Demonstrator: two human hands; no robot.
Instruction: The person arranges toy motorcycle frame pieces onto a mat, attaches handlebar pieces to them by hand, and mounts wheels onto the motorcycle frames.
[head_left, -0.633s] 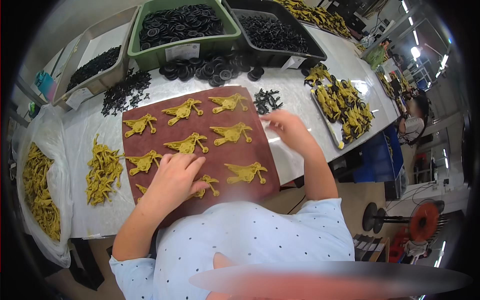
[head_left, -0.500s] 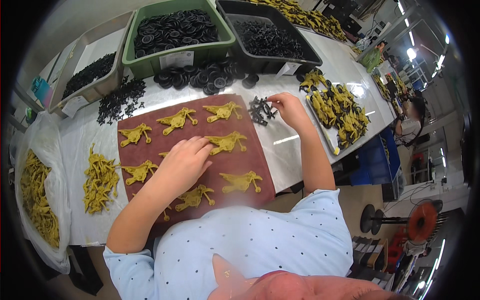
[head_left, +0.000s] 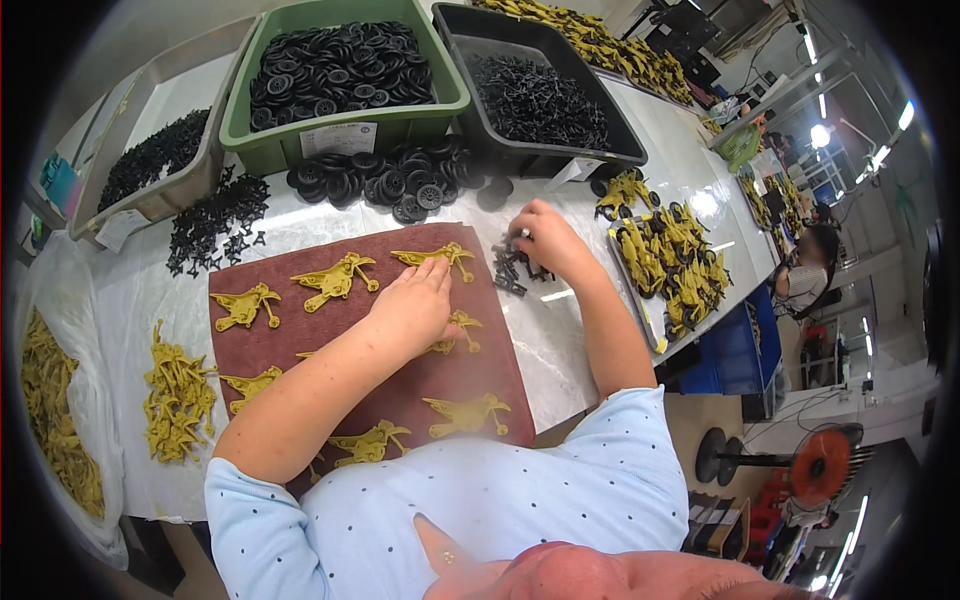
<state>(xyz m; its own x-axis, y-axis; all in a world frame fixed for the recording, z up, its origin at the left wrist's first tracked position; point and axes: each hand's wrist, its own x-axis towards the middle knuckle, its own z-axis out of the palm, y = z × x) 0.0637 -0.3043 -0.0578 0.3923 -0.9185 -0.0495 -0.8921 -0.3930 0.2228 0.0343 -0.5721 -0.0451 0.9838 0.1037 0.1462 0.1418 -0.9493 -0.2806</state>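
- Left hand (head_left: 412, 308) has moved up the maroon mat (head_left: 292, 333), fingers nearly straight over its top-right yellow piece (head_left: 459, 259); grip unclear.
- Right hand (head_left: 549, 240) curls by black parts (head_left: 509, 274) beside the mat's right edge; any hold is hidden.
- Other yellow pieces (head_left: 335, 282) lie across the mat.

From the right hand (head_left: 548, 240), bare tabletop (head_left: 548, 345) offered passage toward six o'clock; a black tub (head_left: 525, 155) blocked twelve, a loaded tray (head_left: 640, 308) three.

White table (head_left: 552, 385) bears: | maroon cloth (head_left: 392, 388) | green tub (head_left: 265, 149) | black tub (head_left: 523, 158) | grey tub (head_left: 167, 203) | wheels (head_left: 390, 185) | yellow parts (head_left: 178, 397)
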